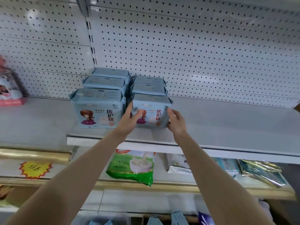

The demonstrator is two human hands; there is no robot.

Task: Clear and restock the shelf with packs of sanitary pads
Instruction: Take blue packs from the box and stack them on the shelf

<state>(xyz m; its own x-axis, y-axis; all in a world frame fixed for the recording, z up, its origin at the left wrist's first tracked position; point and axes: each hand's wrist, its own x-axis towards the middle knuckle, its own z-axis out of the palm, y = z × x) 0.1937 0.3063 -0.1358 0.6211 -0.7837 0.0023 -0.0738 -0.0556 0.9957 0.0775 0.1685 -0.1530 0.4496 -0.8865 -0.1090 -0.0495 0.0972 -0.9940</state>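
Observation:
Two rows of light-blue pad packs stand on the grey shelf (227, 120). The left row holds three larger packs, the front one (97, 109) showing a cartoon girl. The right row holds three smaller packs. My left hand (128, 119) grips the left side of the front right pack (152, 108), thumb on its face. On that pack's right edge, my right hand (176, 120) holds it with curled fingers. The pack stands upright on the shelf near the front edge.
A white pegboard (194, 54) backs the shelf. A pink-edged package (9, 91) sits at far left. Below, a green bag (131, 166), a white pack (180, 164) and foil packets (263, 171) lie on the lower shelf. More blue packs (177, 217) show at the bottom edge.

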